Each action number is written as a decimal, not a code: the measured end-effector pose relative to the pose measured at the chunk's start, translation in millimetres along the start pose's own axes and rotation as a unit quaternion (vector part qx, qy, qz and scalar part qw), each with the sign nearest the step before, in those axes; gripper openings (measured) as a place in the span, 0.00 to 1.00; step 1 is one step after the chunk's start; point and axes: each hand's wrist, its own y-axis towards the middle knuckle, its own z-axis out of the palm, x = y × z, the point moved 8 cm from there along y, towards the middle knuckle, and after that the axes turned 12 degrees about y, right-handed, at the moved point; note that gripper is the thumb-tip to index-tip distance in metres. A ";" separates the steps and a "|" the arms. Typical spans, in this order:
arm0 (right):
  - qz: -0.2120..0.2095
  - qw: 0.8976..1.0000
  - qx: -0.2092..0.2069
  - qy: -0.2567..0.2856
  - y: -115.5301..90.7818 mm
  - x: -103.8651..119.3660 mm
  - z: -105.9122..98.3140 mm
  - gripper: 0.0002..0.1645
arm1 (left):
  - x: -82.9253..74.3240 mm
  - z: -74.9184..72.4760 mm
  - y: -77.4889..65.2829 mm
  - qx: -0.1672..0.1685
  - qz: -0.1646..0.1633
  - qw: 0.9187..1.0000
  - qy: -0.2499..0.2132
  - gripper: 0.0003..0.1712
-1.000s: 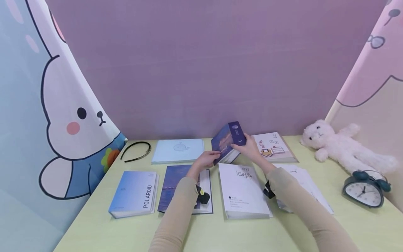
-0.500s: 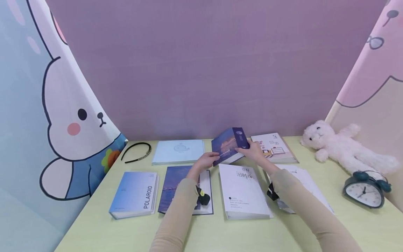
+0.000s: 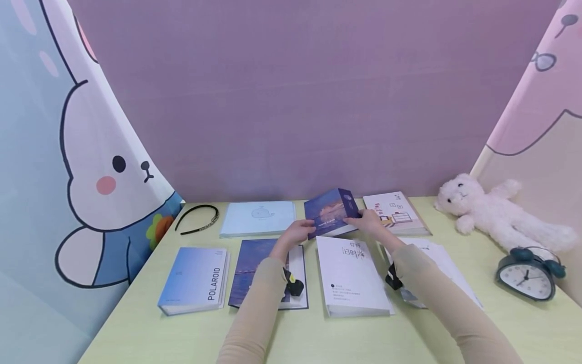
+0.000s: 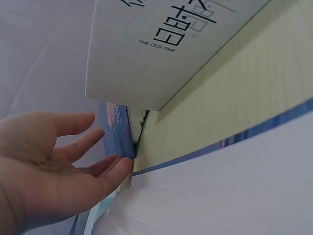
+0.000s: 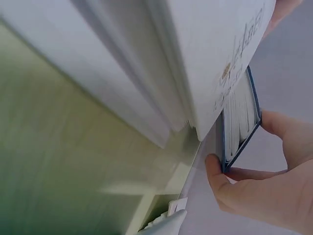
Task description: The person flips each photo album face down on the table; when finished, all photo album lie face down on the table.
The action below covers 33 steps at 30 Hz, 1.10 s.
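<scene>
A photo album (image 3: 329,212) with a blue-purple sunset cover is tilted at the back of the table, between two other books. My right hand (image 3: 368,222) grips its dark spine side, thumb on the cover; in the right wrist view its fingers (image 5: 215,166) reach under the white-paged album (image 5: 239,117). My left hand (image 3: 295,233) holds the near left corner. In the left wrist view the thumb lies toward the cover, with a fingertip (image 4: 129,164) at the corner of the album (image 4: 115,132). The white Old Time album (image 3: 350,278) stands just in front.
Beside it lie a pale blue whale book (image 3: 259,217) and a house-drawing book (image 3: 400,215). A Polaroid album (image 3: 193,278), a sea-view album (image 3: 250,268) and a white book (image 3: 443,263) fill the front row. Headband (image 3: 197,230) left; plush toy (image 3: 495,210), alarm clock (image 3: 525,275) right.
The photo album has come down toward the table and its cover has turned more toward me. My right hand lowered and shifted slightly right with it; my left hand barely moved.
</scene>
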 end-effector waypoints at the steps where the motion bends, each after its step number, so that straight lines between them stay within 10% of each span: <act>1: 0.001 1.000 0.004 -0.007 0.0 -0.4 0.6 0.34 | -21.8 -5.2 -23.4 -0.002 -0.007 1.000 0.003 0.25; 4: 0.008 0.999 0.019 -0.032 -0.6 -3.4 2.6 0.36 | -50.1 -11.5 -54.7 -0.001 -0.010 1.000 -0.007 0.24; 12: 0.018 0.992 0.095 -0.078 -5.6 -7.9 18.5 0.39 | -41.5 -13.5 -39.3 -0.024 0.006 1.000 -0.003 0.24; 33: 0.025 0.993 0.089 -0.074 -2.4 -9.5 22.8 0.40 | -37.3 -15.4 -38.6 -0.029 -0.002 1.000 -0.004 0.24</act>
